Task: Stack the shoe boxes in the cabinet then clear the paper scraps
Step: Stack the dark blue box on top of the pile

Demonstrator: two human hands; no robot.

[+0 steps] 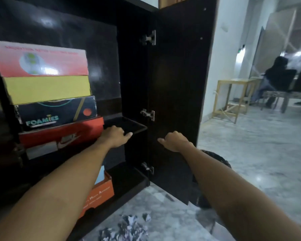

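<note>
Four shoe boxes stacked on cabinet shelf; left hand curled beside red Nike box, grasp indeterminable; right hand clenched, empty; paper scraps on floor.

shoe boxes 5 | door hinges 3 | wooden table 1

Your left hand, fingers curled, sits at the right end of the red shoe box under three others; your right hand curls empty before the open door. Paper scraps litter the floor.
</note>
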